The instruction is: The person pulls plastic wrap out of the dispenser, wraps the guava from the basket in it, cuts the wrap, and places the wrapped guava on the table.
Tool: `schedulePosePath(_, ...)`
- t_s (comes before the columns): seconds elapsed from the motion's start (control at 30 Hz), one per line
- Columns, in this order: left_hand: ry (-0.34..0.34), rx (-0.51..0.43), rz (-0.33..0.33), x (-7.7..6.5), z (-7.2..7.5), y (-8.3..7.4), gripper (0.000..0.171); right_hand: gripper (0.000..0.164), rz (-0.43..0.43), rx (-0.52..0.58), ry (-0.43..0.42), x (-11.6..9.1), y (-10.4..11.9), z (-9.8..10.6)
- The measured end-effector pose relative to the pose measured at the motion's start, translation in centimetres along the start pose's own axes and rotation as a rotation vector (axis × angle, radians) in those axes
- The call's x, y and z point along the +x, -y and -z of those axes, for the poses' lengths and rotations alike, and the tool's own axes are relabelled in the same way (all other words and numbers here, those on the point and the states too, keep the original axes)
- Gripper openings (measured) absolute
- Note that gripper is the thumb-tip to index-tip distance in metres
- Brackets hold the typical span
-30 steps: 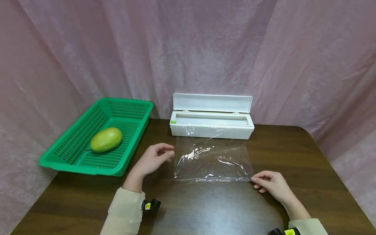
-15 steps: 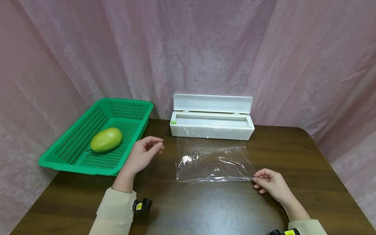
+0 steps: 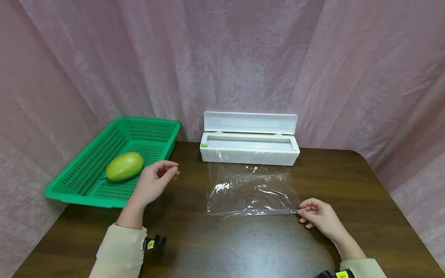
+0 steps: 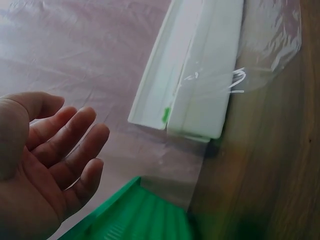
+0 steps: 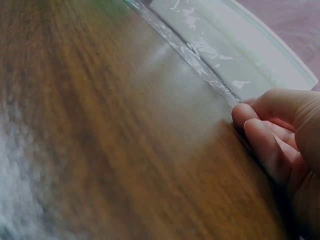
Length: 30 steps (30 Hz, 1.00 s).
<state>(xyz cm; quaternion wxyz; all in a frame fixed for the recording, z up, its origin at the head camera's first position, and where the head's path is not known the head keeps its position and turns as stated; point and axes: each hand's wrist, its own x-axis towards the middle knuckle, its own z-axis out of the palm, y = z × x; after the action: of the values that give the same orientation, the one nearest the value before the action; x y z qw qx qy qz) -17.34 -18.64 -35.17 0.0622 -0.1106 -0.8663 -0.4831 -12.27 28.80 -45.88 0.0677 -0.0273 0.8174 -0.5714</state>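
Note:
In the head view, clear cling film (image 3: 253,193) stretches forward from a white dispenser box (image 3: 249,155) whose lid stands raised. My right hand (image 3: 320,217) pinches the film's near right corner between thumb and fingers, low over the table. My left hand (image 3: 154,181) holds nothing, its fingers loosely bent, near the right side of a green basket (image 3: 83,199). A green mango-like fruit (image 3: 125,166) lies in that basket. The left wrist view shows the left palm (image 4: 40,185) facing up beside the basket's rim, apart from the box.
A dark wooden table (image 3: 347,181) bears everything. Pink curtain (image 3: 250,58) hangs directly behind the box and basket. A small green slider (image 3: 204,145) sits at the box's left end.
My left hand has moved left, away from the film and toward the basket. The right hand keeps its pinch on the film corner, nearly still.

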Motion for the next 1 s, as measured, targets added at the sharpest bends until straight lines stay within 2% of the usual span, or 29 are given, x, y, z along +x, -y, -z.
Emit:
schedulePosePath(0.23, -0.017, 0.042, 0.006, -0.2, 1.2, 0.0, 0.028, 0.026, -0.014, -0.024, 0.001, 0.2, 0.1, 0.0)
schedulePosePath(0.5, -0.038, 0.108, 0.009, -0.3, 2.6, 0.8, 0.03, 0.024, -0.011, -0.046, -0.016, 0.3, -0.1, 0.0)
schedulePosePath(1.0, -0.121, 0.243, 0.018, -0.4, 4.8, 2.1, 0.033, 0.021, -0.011, -0.068, -0.024, 0.2, -0.1, -0.1)
